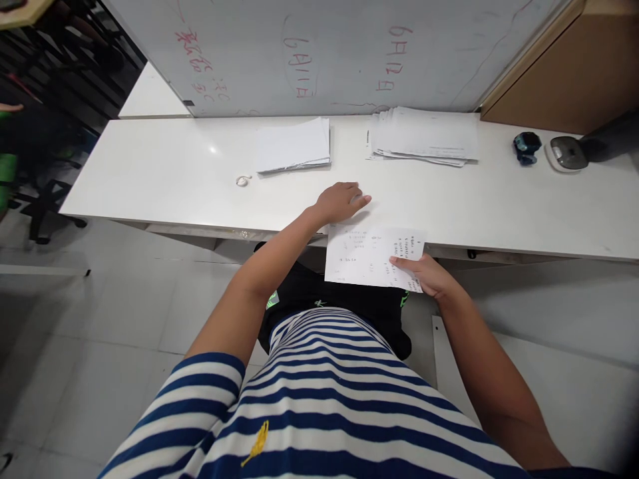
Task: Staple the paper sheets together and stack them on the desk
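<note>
My right hand (426,274) pinches the lower right corner of a printed paper sheet (367,256) that hangs over the front edge of the white table (164,179). My left hand (342,201) lies palm down on the table just above the sheet's upper left corner, fingers stretched out and together, holding nothing. Further back lie a small stack of white paper (293,144) and a wider, looser stack of printed sheets (424,136).
A small white ring-like object (243,180) lies left of the small stack. At the table's right end sit a dark blue object (527,146) and a grey device (566,153). A whiteboard (324,46) with red writing stands behind; a wooden cabinet (574,73) is at right.
</note>
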Tool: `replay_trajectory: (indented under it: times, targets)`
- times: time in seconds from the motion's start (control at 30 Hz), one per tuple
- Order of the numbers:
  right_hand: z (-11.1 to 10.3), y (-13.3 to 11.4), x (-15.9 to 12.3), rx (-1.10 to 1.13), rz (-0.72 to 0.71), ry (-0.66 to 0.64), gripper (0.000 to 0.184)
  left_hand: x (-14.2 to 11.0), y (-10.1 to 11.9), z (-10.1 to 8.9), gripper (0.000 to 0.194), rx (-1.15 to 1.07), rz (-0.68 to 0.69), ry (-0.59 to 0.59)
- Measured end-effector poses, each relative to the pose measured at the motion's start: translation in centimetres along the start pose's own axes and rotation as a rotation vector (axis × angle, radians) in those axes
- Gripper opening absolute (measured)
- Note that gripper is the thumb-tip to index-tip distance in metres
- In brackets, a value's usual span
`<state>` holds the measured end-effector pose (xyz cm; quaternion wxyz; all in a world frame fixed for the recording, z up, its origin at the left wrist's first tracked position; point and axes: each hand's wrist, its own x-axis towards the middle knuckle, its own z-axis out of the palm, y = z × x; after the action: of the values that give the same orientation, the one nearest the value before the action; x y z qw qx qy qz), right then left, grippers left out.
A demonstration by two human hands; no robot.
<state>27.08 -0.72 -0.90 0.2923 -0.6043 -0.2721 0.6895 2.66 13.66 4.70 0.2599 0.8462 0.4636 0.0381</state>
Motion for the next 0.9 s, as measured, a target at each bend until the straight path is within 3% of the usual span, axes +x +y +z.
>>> replay_trajectory:
  times: [0.9]
  targets:
    - [0.3, 0.2, -0.1, 0.007, -0.023, 0.014, 0.041, 0.2, -0.4, 1.0, 0.062, 0.023, 0.013, 0.048]
